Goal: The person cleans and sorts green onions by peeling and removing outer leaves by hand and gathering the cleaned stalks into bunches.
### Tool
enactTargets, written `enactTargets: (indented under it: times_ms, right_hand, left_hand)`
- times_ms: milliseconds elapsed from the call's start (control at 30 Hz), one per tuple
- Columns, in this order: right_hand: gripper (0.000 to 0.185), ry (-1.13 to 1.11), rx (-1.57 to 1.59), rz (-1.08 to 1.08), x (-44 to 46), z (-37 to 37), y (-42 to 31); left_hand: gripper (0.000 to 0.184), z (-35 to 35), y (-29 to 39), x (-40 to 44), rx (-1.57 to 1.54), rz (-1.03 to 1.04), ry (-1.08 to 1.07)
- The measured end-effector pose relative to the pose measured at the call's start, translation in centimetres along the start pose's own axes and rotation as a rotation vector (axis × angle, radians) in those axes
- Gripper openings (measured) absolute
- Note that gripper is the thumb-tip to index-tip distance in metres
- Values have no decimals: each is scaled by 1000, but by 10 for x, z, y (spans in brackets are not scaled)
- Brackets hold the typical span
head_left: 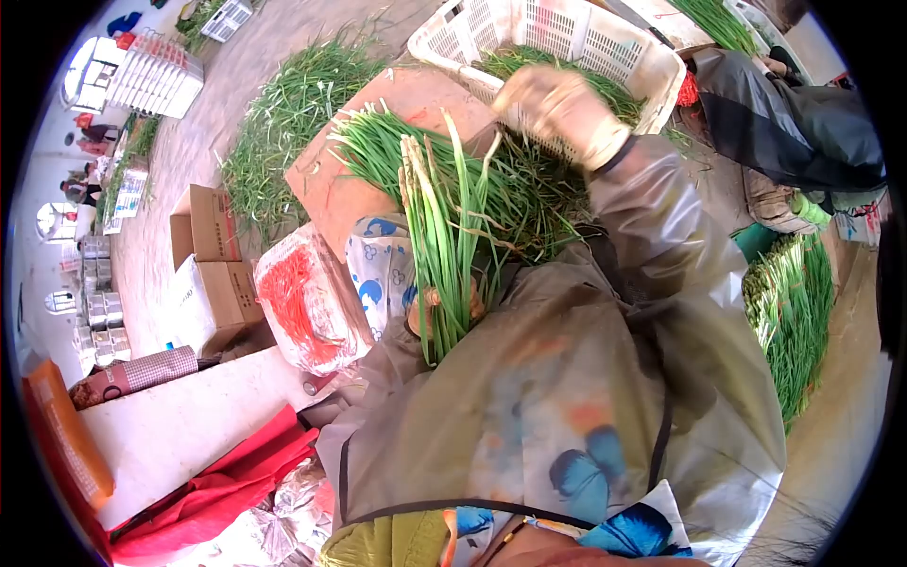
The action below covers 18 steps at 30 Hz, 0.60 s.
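My left hand (pixel 436 304) is wrapped round a bunch of garlic chives (pixel 440 236), held upright in front of my apron with the pale stalk ends at the top. Its fingers are partly hidden behind the leaves. My right hand (pixel 564 111), in a pale glove, is lifted near the edge of a white plastic crate (pixel 666 90). Motion smears its fingers, so whether they grip anything is unclear. More garlic chives (pixel 378 151) lie on a brownish board (pixel 326 194) beyond the held bunch. Loose, darker leaves (pixel 539 203) are heaped below my right hand.
A large leaf pile (pixel 293 118) covers the floor at left. Red ties (pixel 298 298) lie on a wrapped block beside cardboard boxes (pixel 231 298). Another person's dark-clothed leg (pixel 775 118) is at upper right, above stacked chives (pixel 789 321). White crates (pixel 156 76) stand farther off.
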State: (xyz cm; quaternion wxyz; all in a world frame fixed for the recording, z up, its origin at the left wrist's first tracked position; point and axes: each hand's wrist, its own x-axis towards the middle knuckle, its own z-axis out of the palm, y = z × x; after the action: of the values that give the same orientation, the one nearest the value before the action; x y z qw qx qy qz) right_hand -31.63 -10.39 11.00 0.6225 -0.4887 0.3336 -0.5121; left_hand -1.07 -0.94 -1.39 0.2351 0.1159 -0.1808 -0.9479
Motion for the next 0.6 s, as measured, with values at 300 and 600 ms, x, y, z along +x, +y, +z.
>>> enactTargets:
  times_ms: [300,600]
  right_hand:
    - [35,140,-312,437,-41,12,53]
    - [23,400,-63,197,-15,12,33]
  left_hand:
    - [42,-6,1,4,-24,-38,-48]
    - [76,7,12,-15,-37,48,-91]
